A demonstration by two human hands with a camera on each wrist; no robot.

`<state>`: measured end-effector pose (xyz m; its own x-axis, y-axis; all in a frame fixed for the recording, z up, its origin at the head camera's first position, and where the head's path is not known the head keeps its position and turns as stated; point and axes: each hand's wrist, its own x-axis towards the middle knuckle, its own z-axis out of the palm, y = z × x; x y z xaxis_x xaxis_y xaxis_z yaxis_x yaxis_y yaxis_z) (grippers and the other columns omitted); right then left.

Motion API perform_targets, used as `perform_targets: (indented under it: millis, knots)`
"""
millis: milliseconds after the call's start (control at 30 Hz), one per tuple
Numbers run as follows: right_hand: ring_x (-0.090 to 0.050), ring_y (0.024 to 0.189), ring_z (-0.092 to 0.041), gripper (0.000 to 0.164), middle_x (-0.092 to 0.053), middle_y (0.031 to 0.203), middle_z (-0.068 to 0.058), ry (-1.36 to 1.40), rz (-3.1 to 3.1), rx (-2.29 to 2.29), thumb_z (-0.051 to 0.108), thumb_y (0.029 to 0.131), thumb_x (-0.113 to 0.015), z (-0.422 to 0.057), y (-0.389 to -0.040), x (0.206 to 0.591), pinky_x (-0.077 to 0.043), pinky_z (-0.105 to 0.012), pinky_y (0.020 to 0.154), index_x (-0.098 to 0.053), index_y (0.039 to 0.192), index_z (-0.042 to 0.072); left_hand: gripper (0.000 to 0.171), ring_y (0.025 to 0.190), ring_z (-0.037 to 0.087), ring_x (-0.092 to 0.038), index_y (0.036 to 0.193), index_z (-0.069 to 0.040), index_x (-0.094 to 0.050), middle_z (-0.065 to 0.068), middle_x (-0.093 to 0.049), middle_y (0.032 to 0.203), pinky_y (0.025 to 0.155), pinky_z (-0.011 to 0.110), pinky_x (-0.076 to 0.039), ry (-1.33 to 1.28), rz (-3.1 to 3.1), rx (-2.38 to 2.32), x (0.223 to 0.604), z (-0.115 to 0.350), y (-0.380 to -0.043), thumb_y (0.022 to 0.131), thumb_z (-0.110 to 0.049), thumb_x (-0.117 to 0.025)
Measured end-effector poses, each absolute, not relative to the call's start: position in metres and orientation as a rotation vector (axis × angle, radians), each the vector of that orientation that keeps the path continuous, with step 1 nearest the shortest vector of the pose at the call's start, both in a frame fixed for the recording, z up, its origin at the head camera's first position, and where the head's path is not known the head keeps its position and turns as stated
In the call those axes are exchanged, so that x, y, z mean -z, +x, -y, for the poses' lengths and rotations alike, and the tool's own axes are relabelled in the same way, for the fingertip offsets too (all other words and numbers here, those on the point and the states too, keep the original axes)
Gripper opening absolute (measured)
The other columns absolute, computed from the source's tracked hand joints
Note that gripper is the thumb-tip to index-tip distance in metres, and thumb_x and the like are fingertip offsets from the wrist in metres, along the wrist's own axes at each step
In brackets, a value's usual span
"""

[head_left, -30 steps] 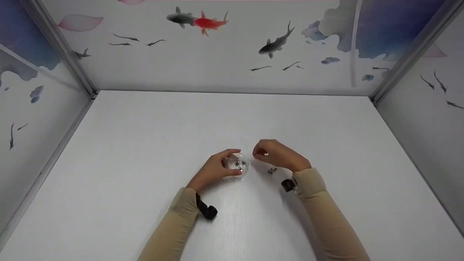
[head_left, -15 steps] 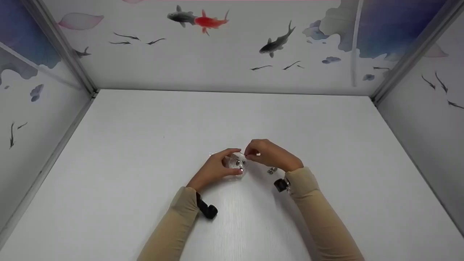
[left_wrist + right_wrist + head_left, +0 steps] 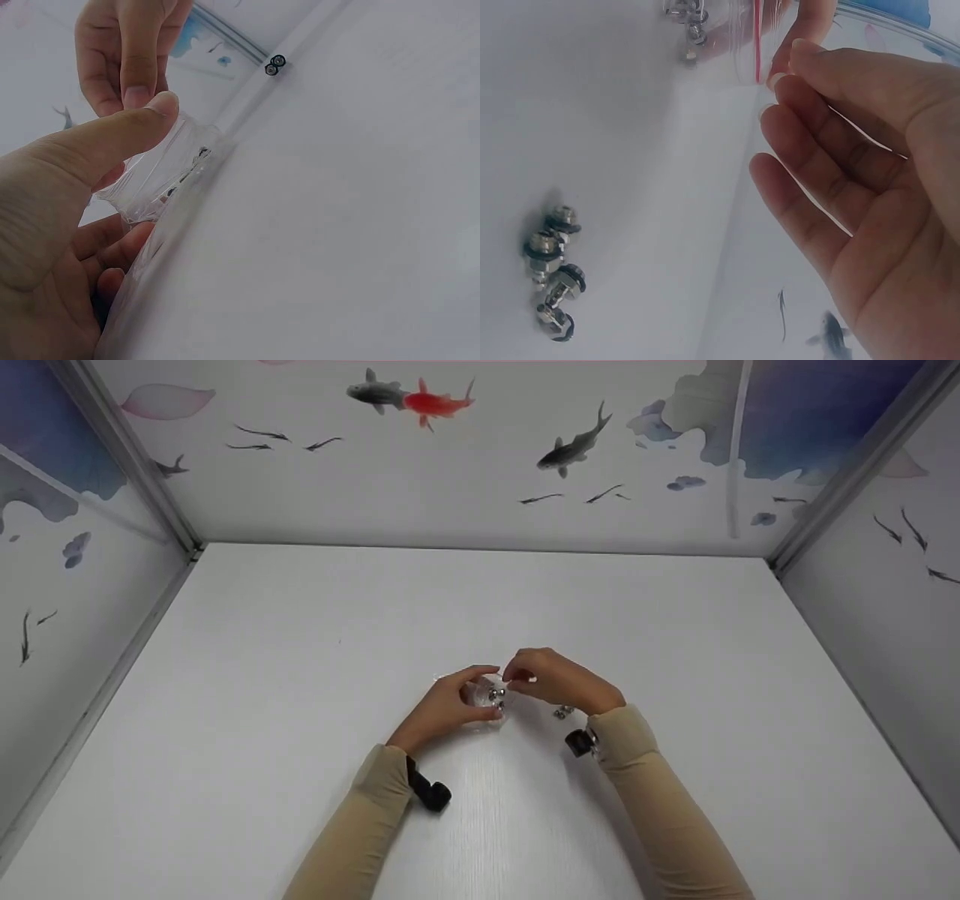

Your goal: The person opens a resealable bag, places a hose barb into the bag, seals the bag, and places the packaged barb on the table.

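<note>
My left hand (image 3: 442, 706) grips a clear plastic zip bag (image 3: 169, 169), thumb on one side and fingers on the other. The bag's red zip line shows in the right wrist view. Several small metal fittings (image 3: 495, 694) lie inside it. At the bag's mouth is my right hand (image 3: 559, 679), thumb and index tips brought together beside the red line; whether they pinch anything is hidden. Its other fingers (image 3: 799, 210) are bent loosely. Several more shiny fittings (image 3: 555, 274) with black rings lie in a cluster on the table, below the right hand in the head view.
The white table (image 3: 262, 622) is bordered by panels printed with fish (image 3: 574, 446), joined by metal posts. Black wrist cameras (image 3: 431, 795) sit on both forearms, over beige sleeves (image 3: 352, 829).
The right hand has moved left from above the loose fittings to the bag's mouth. Within the bag the fittings have shifted slightly. The left hand stays in place.
</note>
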<state>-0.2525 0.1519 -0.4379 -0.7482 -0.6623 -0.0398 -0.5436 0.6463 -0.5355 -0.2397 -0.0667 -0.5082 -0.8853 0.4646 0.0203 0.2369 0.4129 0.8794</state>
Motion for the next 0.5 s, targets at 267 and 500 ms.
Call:
perform_targets:
  millis: [267, 500]
  knots:
    - [-0.062, 0.092, -0.016, 0.016, -0.067, 0.101, -0.005, -0.987, -2.645, 0.749, 0.010, 0.091, -0.065, -0.162, -0.253, 0.440, -0.052, -0.033, 0.082, -0.071, 0.106, 0.005, 0.068, 0.083, 0.013, -0.049, 0.138, -0.027, -0.052, -0.004, -0.060, 0.111, 0.076, 0.030, -0.040, 0.614, -2.427, -1.466, 0.508, 0.067, -0.240, 0.077, -0.039, -0.080]
    - [-0.062, 0.090, -0.016, 0.016, -0.068, 0.101, -0.005, -0.922, -2.636, 0.717, 0.009, 0.090, -0.066, -0.174, -0.253, 0.442, -0.053, -0.032, 0.080, -0.071, 0.105, 0.006, 0.069, 0.088, 0.013, -0.050, 0.138, -0.026, -0.052, -0.003, -0.060, 0.116, 0.080, 0.031, -0.040, 0.606, -2.448, -1.451, 0.506, 0.067, -0.238, 0.076, -0.039, -0.081]
